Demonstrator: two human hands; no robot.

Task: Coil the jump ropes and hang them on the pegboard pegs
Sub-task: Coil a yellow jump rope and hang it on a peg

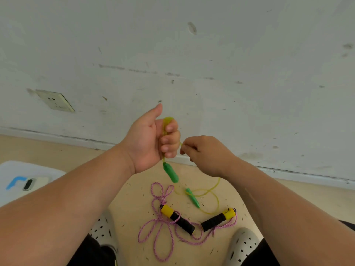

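1 translucent yellow rope point(167, 120), green-handled, in both grips: left hand point(151, 139) fisted round it, right hand point(203, 154) pinching.

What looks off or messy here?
Pink rope lies tangled in loose loops on the floor, draped over its two handles. Small dark bits litter the floor around it. Wall is scuffed. Yellow rope, gripped by left hand and right hand, looks fine.

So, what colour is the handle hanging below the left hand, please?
The handle is green; head view.

Left hand point(148, 140) round yellow rope point(167, 119)
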